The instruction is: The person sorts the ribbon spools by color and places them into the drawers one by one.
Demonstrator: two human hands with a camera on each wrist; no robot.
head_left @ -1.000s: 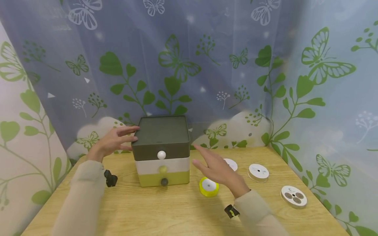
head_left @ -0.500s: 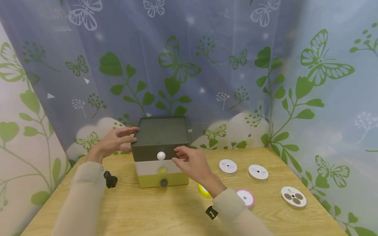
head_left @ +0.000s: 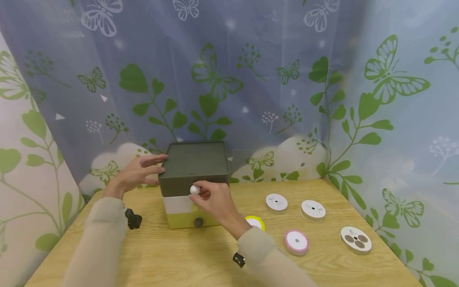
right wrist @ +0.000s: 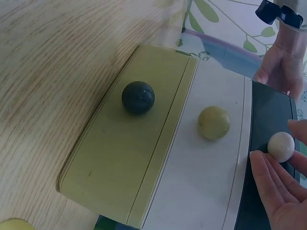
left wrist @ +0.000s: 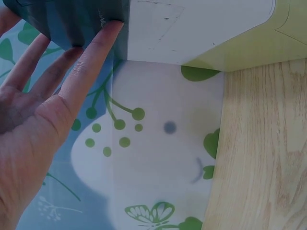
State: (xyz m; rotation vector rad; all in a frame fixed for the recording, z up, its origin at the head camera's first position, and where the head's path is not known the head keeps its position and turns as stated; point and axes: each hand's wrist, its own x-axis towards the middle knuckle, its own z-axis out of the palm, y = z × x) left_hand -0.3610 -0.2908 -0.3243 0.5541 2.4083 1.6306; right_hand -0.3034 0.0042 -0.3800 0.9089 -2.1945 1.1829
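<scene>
A box of three stacked drawers stands on the table in the head view. Its dark green top drawer (head_left: pixel 175 186) has a white round knob (head_left: pixel 195 190), which my right hand (head_left: pixel 216 199) pinches between thumb and fingers. Below are a white drawer (head_left: pixel 175 204) with a yellow-green knob (right wrist: pixel 214 123) and a yellow-green drawer (head_left: pixel 179 221) with a dark knob (head_left: pixel 199 222). All three fronts are flush. My left hand (head_left: pixel 134 175) rests spread fingers on the top drawer's left side and upper edge; the left wrist view shows fingertips against its dark wall (left wrist: pixel 103 14).
On the wooden table (head_left: pixel 172 255), a yellow-rimmed spool (head_left: pixel 256 222) sits partly behind my right wrist. Right of it lie a pink-rimmed spool (head_left: pixel 297 241), two white spools (head_left: pixel 276 203) and a spool with brown circles (head_left: pixel 356 239). A butterfly-patterned curtain (head_left: pixel 258 99) hangs behind.
My right hand has moved left from beside the box to its front and taken hold of the white knob, uncovering the pink-rimmed spool. The left hand has stayed at the box.
</scene>
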